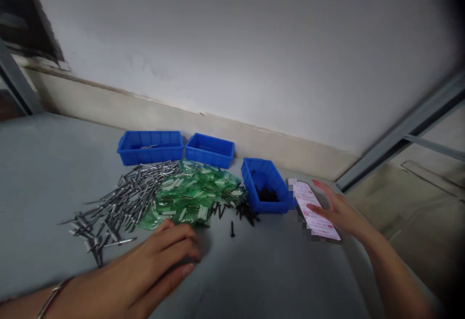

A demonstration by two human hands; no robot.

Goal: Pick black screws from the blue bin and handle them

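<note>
My left hand (163,256) rests low over the grey table in front of the green plastic packets (196,190). Its fingers are loosely bent, the thumb stands apart, and nothing shows between them. On the right, my right hand (336,210) is at a phone (314,207) lying on the table with its screen lit. The thumb reaches across the screen and the other fingers stretch past the far right edge. Whether the thumb presses the glass I cannot tell. A single dark screw (232,229) stands between my hands, nearer the left one.
A pile of silver rivet-like pins (123,200) spreads left of the packets. Black screws (247,210) lie to their right. Along the wall stand a long blue bin (152,156), a second blue bin (210,158) and a third blue bin (271,206) with dark pieces inside. Metal posts (407,130) border the right.
</note>
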